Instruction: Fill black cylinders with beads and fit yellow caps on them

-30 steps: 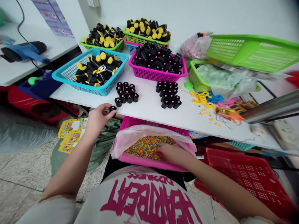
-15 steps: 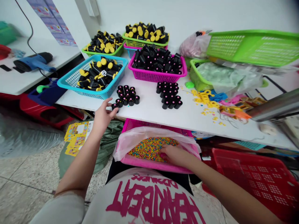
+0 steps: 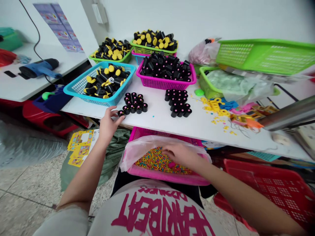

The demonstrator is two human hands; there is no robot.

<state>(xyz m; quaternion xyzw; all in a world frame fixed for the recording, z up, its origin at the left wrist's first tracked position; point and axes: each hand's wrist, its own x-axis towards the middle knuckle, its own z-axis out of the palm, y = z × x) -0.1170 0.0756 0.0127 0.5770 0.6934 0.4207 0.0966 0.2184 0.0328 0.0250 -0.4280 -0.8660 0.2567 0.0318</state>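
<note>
My left hand (image 3: 109,123) reaches to the front edge of the white table (image 3: 159,119). Its thumb and fingers close round a small black cap (image 3: 120,113) that stands on the table beside a cluster of black caps (image 3: 134,101). A second cluster of black caps (image 3: 178,102) stands further right. On my lap sits a pink basket (image 3: 159,177) lined with a plastic bag (image 3: 137,149) and full of coloured beads (image 3: 152,160). My right hand (image 3: 180,154) hovers just above the beads, fingers curled in a pinch; what they hold is hidden.
A blue basket (image 3: 76,90), a pink basket (image 3: 164,83) and two green baskets (image 3: 110,59) of black and yellow caps stand behind. Yellow rings (image 3: 216,105) lie scattered at right. A red crate (image 3: 270,193) is beside my right arm. A blue heat gun (image 3: 39,68) lies on the left table.
My left hand carried the black cap from the table edge up to the cluster and set it down. My right hand rose out of the beads and closed.
</note>
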